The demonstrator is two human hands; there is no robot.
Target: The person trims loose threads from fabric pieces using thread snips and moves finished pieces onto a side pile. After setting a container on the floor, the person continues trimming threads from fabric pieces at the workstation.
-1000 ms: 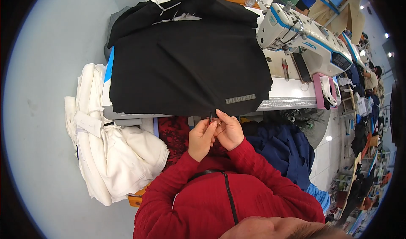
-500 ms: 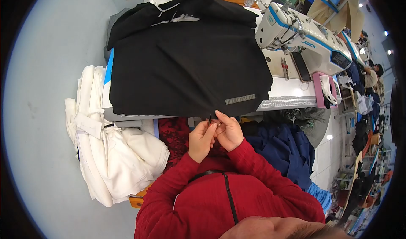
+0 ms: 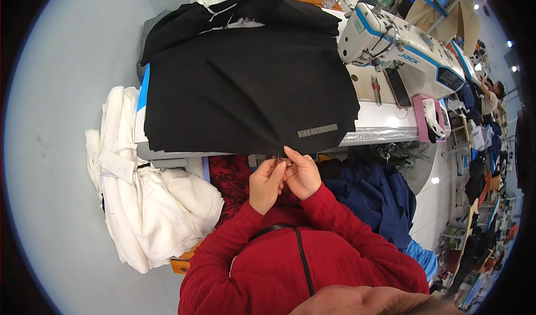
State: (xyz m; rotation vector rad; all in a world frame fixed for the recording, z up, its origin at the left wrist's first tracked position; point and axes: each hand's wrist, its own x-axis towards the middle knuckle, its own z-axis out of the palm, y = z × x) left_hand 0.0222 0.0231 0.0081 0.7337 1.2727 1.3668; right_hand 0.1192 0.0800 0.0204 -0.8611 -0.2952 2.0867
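Just off the front edge of the black fabric [image 3: 251,92], my two hands meet. My left hand [image 3: 264,185] is closed on a thin dark pointed object [image 3: 278,155] that stands up between its fingertips. Touching it is my right hand [image 3: 304,175], its thumb and fingers drawn together on something too small to make out. A grey lettered label [image 3: 317,131] lies on the fabric near its front right corner, above my right hand.
A white sewing machine [image 3: 402,53] stands right of the fabric, with red-handled snips [image 3: 376,90], a phone [image 3: 397,88] and a pink box [image 3: 429,118] nearby. White cloth [image 3: 162,209] hangs at left, navy cloth [image 3: 374,198] at right. A person [image 3: 491,98] is far right.
My hands have stayed almost still at the fabric's front edge, in the same grip. The distant person at the far right has shifted and raised an arm.
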